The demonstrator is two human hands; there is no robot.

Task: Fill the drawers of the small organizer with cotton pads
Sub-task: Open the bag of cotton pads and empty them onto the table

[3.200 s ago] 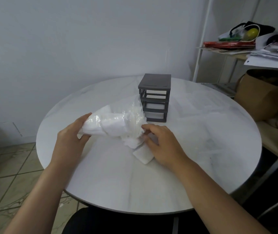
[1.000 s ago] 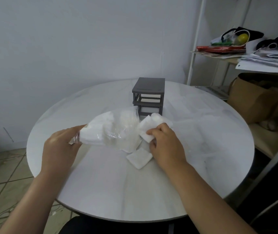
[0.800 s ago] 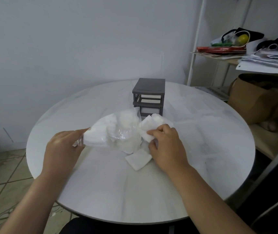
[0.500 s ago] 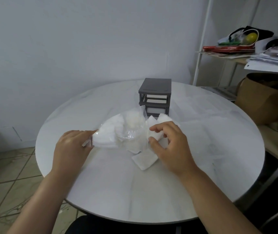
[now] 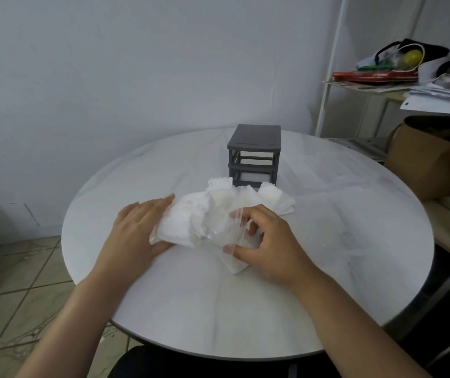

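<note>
Nearby, clear bag of cotton pads (image 5: 204,222) lying crosswise: left hand (image 5: 139,230) clasping its closed end, right hand (image 5: 267,246) pinching its mouth; organizer (image 5: 253,155) straight beyond, nearer right.

Grey organizer (image 5: 253,154) upright mid-table; white cotton pads (image 5: 188,219) bagged just before it.

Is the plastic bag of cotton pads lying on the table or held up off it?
Lying on the table: the plastic bag rests on its side, the left hand and right hand gripping its ends.
</note>
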